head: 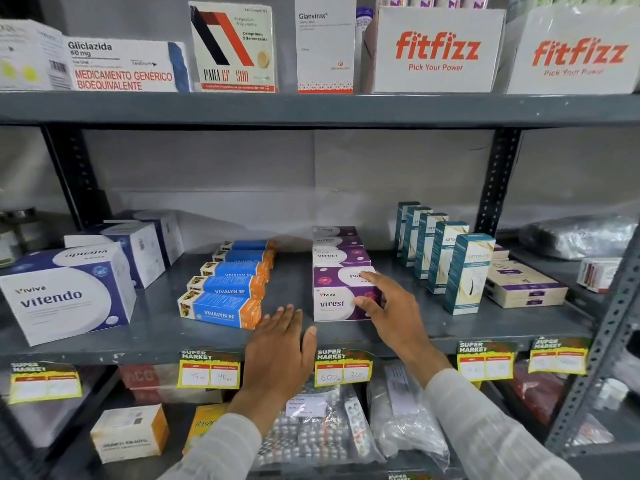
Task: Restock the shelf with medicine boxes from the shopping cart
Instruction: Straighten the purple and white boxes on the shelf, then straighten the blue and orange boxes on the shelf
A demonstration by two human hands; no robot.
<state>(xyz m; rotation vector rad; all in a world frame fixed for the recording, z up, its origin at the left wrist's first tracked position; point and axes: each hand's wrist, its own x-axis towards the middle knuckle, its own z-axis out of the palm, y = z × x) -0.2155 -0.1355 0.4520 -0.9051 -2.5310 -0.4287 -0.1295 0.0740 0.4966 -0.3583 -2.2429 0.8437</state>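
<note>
A purple and white Virest box (pixel 337 297) stands at the front of a row of the same boxes (pixel 337 245) on the middle grey shelf (pixel 156 332). My right hand (pixel 391 311) grips its right end, thumb on the front face and fingers over the top. My left hand (pixel 280 344) lies flat and empty on the shelf's front edge, just left of that box, fingers together. A row of blue and orange Vivalyn EF boxes (pixel 225 308) lies left of my left hand. The shopping cart is out of view.
Vitendo boxes (pixel 65 296) stand at the shelf's left, tall teal boxes (pixel 465 271) and flat cream boxes (pixel 524 287) at its right. The top shelf holds Fitfizz cartons (pixel 438 51) and other boxes. Below lie blister packs in bags (pixel 322 434). Yellow price tags (pixel 209 372) line the edge.
</note>
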